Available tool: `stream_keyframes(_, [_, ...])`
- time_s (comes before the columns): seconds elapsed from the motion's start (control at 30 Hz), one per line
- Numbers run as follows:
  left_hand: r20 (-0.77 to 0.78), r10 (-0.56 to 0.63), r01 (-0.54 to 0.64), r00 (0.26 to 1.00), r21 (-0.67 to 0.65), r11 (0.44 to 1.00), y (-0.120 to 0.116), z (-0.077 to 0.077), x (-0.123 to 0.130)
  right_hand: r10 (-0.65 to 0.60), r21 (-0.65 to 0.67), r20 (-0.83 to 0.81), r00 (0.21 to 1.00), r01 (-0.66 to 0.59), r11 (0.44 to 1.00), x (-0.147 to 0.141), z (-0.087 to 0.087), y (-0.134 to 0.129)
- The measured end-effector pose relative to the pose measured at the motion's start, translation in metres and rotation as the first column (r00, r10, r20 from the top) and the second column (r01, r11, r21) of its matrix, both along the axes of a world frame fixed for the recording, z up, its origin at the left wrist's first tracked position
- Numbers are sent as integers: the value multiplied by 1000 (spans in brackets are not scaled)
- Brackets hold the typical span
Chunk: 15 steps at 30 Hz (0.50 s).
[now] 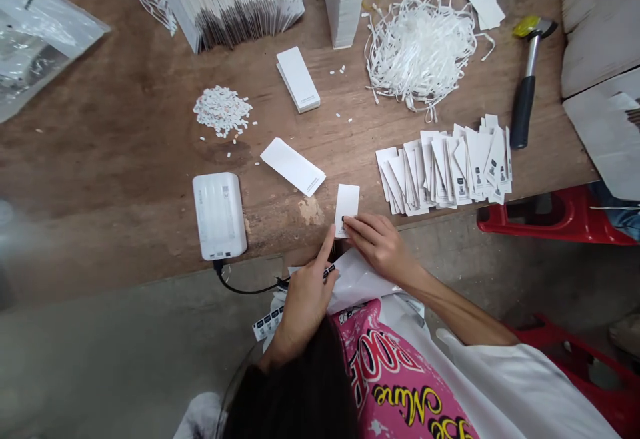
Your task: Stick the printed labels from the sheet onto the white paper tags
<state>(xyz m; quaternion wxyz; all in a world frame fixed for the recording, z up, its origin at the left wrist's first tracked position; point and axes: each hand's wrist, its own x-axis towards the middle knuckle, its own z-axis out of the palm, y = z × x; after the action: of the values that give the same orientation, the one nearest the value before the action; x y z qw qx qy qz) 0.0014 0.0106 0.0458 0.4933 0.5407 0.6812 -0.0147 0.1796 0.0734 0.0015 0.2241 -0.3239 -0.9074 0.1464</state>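
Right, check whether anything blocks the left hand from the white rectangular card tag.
Nothing visible: the left hand sits just below the white rectangular card tag; the right hand rests on the tag's lower edge beside it.

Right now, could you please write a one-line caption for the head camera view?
Left hand holds a label strip while right hand presses a white card tag on a wooden workbench.

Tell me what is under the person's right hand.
A white card tag lies beneath the right hand; its upper end shows, but the fingers cover the rest of its lower end.
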Motion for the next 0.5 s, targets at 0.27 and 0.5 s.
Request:
stream_keyframes(0.27, [83, 127, -137, 988, 125, 983, -4, 2, -2, 110, 17, 17, 994, -110, 994, 10, 0, 8])
stream_keyframes(0.5, [127, 165, -180, 978, 122, 976, -6, 4, 1, 125, 69, 11, 992, -125, 990, 15, 11, 6])
